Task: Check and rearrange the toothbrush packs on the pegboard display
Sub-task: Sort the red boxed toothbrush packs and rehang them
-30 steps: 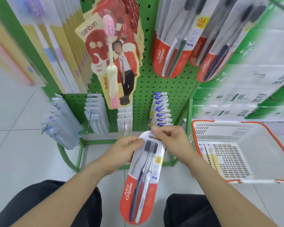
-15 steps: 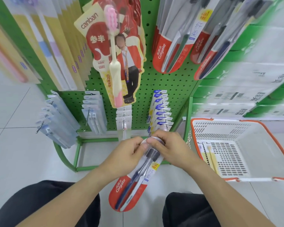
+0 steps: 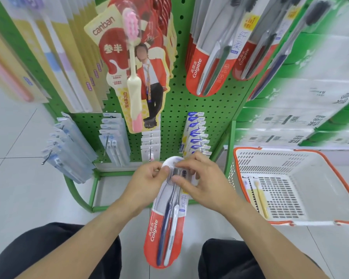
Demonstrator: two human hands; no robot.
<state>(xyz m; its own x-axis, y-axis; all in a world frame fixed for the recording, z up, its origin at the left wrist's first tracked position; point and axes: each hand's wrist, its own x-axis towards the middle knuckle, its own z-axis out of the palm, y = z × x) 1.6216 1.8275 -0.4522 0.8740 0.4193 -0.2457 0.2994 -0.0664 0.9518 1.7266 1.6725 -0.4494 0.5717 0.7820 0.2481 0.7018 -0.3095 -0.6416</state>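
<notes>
pack (image 3: 167, 224) before pegboard (image 3: 210, 109) | basket (image 3: 330, 190) right (a brush pack (image 3: 258, 196) inside)

Red, white and green around the hands

Between the left hand (image 3: 147, 180) and the right hand (image 3: 201, 184), the Colgate pack (image 3: 166, 228) is white at the top and red at the bottom with white lettering, holding one navy brush and one pale grey brush with dark bristles. Above the hands, the pegboard (image 3: 189, 105) is bright green, dotted with rows of small dark holes. Up and left of the left hand, the canban pack (image 3: 137, 63) is cream and red, its brush pink-bristled with a cream handle tipped pink. Right of the right hand, the basket (image 3: 290, 158) is white with an orange rim and slotted walls. Below the hands, the floor (image 3: 28, 198) is pale grey tile.
</notes>
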